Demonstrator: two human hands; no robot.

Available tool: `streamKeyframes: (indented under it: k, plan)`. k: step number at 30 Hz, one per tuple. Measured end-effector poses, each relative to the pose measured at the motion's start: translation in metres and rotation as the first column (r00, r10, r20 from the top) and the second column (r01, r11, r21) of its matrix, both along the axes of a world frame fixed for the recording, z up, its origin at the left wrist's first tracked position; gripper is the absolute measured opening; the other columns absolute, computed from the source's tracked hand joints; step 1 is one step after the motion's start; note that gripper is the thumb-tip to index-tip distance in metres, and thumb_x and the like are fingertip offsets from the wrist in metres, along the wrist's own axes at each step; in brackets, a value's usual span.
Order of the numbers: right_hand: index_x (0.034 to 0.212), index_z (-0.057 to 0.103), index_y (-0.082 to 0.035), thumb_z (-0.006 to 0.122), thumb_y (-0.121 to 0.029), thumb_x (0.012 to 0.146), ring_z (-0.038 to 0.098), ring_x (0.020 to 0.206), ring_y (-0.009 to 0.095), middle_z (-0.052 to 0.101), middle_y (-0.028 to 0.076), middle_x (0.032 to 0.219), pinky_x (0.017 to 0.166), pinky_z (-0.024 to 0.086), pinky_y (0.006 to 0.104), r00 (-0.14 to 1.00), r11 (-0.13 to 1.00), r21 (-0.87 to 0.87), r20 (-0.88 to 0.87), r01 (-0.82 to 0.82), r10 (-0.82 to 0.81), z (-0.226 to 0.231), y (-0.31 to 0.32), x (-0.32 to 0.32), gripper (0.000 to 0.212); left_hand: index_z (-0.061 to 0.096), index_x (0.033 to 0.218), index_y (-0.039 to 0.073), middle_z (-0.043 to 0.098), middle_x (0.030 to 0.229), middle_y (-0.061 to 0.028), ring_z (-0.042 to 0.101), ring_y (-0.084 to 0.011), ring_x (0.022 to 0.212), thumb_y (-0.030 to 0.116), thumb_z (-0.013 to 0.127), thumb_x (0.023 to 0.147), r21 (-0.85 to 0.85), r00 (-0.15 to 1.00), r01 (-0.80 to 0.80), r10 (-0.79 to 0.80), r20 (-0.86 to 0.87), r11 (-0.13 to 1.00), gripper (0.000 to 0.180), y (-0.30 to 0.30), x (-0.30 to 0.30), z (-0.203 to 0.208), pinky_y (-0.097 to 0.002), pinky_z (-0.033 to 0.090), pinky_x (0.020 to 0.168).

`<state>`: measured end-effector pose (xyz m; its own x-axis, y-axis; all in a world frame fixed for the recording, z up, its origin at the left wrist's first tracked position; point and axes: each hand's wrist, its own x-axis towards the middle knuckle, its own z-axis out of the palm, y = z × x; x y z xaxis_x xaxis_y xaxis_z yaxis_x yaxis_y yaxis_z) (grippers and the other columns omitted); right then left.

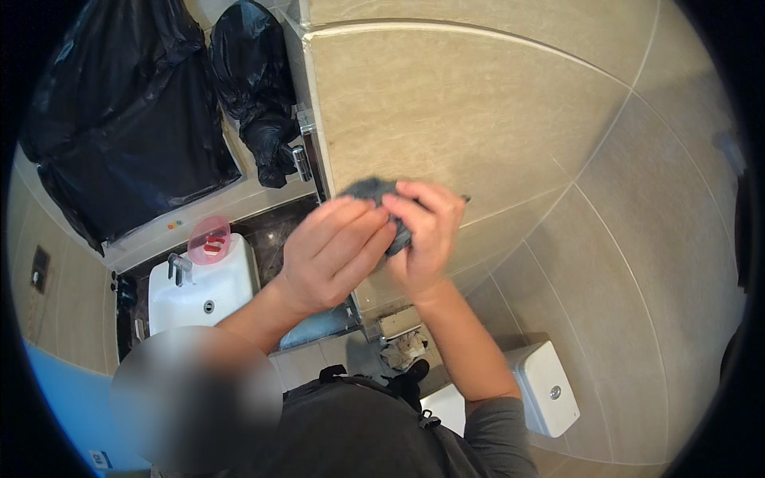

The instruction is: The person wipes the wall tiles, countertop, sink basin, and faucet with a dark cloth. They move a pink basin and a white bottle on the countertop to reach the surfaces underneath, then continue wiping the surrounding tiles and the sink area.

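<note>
My left hand (pixel 333 248) and my right hand (pixel 428 227) meet in front of the beige tiled wall. Between them is a dark grey, crumpled bundle that looks like cloth (pixel 373 190), with both sets of fingers closed on it. Most of the bundle is hidden by my fingers, and its lower edge shows below the left fingertips. Some motion blur softens the hands.
A white washbasin (pixel 163 307) with a tap (pixel 177 269) stands at left, a pink basin (pixel 215 227) at its back edge. Black plastic sheeting (pixel 127 119) covers the wall above. A toilet cistern (pixel 550 390) is at lower right, a crumpled pale bag (pixel 405 350) on the floor.
</note>
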<state>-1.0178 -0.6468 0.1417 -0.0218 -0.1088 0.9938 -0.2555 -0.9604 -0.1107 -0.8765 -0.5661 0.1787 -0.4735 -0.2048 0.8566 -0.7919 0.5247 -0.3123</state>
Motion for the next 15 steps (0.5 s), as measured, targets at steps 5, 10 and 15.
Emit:
streamKeyframes:
  k: [5, 10, 15]
  plan:
    - [0.116, 0.070, -0.010, 0.070, -0.002, 0.076, 0.059, 0.109, 0.032, 0.065, 0.012, 0.120, 0.095, 0.043, 0.0434, 0.998, 0.984, -0.168, 0.047, 0.058, -0.051, 0.091, -0.018, 0.001, 0.040, 0.073, 0.107, 0.002, 0.071, 0.113, -0.0139, 0.070, -0.0326, 0.107, 0.010, 0.073, 0.079, -0.240, 0.999, -0.021, 0.014, -0.029, 0.971, 0.029, -0.021, -0.006, 0.071, -0.0438, 0.060, 0.091]
    - [0.121, 0.066, -0.011, 0.071, -0.004, 0.080, 0.059, 0.110, 0.031, 0.064, 0.011, 0.123, 0.097, 0.043, 0.0431, 0.996, 0.985, -0.158, 0.058, 0.071, -0.063, 0.061, -0.021, 0.009, 0.042, 0.072, 0.105, -0.001, 0.072, 0.113, -0.0155, 0.071, -0.0351, 0.107, -0.003, 0.070, 0.079, -0.154, 0.999, -0.040, 0.035, -0.037, 0.987, 0.027, -0.018, -0.006, 0.054, -0.0460, 0.060, 0.090]
    - [0.121, 0.065, -0.011, 0.070, -0.002, 0.080, 0.061, 0.110, 0.032, 0.064, 0.013, 0.122, 0.095, 0.046, 0.0447, 0.997, 0.991, -0.114, 0.040, 0.064, -0.060, 0.018, -0.021, 0.001, 0.042, 0.073, 0.102, 0.002, 0.072, 0.112, -0.0123, 0.070, -0.0287, 0.110, 0.009, 0.072, 0.079, -0.101, 0.996, -0.070, 0.075, 0.050, 0.992, 0.024, -0.010, -0.011, 0.026, -0.0400, 0.060, 0.091]
